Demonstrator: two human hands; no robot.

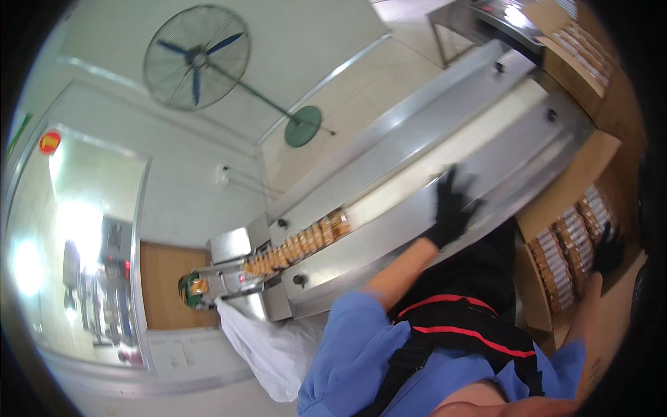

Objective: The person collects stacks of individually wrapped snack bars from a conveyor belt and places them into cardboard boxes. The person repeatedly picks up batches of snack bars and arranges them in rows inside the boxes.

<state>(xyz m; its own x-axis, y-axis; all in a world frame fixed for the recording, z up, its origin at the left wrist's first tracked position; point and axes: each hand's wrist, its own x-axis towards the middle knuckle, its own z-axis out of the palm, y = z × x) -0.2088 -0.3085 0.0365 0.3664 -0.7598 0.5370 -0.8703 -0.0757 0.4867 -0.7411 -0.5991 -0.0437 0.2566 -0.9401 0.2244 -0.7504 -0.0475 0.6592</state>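
Note:
My left hand point(455, 208), in a black glove, is over the near steel side of a conveyor point(396, 243). Its fingers are spread, blurred by motion, and hold nothing. My right hand point(609, 250), also gloved in black, is at the right side of an open cardboard box point(533, 285), against the packs inside. Its fingers look apart, and I see nothing gripped in them. Rows of small brown packs in clear wrapping point(570, 247) fill that box. On the left part of the belt, a close line of similar brown packs point(299, 247) lies in a row.
A second cardboard box of packs point(580, 52) stands at the far right, beside a steel table point(465, 28). A standing fan point(197, 57) is beyond the conveyor. White plastic sheeting point(267, 347) hangs at its left end, near a wall opening point(163, 285) and a window point(90, 194).

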